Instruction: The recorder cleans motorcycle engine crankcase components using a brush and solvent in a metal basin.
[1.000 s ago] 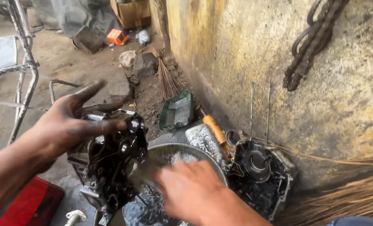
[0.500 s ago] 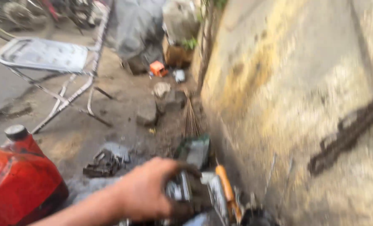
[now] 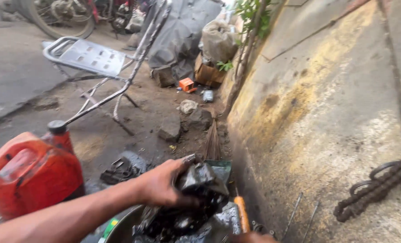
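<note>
Left hand (image 3: 162, 184) grips black oily engine casing (image 3: 189, 200), fingers closed over its top edge, casing held above round metal basin (image 3: 124, 227) near yellow wall (image 3: 317, 117). Right hand (image 3: 250, 237) only sliver at bottom edge, fingers cannot tell. Orange-handled tool (image 3: 241, 215) just beside casing. Red jerrycan (image 3: 31, 171) at left, folding chair (image 3: 92, 58) behind.

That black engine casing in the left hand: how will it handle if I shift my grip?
The engine casing looks wet and glossy with oil, so it is probably slippery in the left hand. It appears to be rigid cast metal, likely heavy for its size. Its lumpy, irregular shape should stop it rolling, but it may tip if set on the basin rim.
</note>
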